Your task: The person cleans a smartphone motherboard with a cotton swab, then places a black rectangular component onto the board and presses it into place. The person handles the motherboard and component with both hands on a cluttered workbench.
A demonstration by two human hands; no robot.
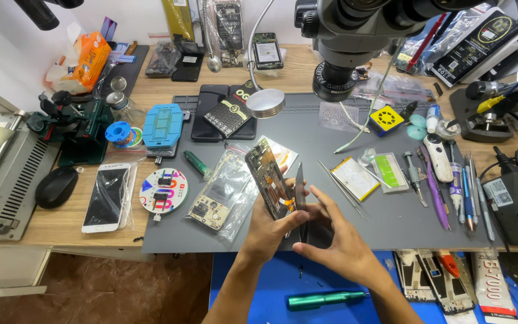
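My left hand [269,230] grips an opened phone body [269,178], tilted upright so its circuit boards and orange flex cables face right. My right hand [335,239] holds a thin dark panel [300,198] edge-on, just right of the phone body and touching it near the bottom. Both hands hover over the front edge of a grey work mat [355,222]. A green screwdriver [325,299] lies on the blue surface below my wrists.
A microscope head [355,36] hangs over the mat. Tweezers [342,187], a battery [355,177], pens and tools lie to the right. A bagged phone frame [220,198], a round parts dish [163,191], a white phone [107,197] and a mouse [56,186] lie left.
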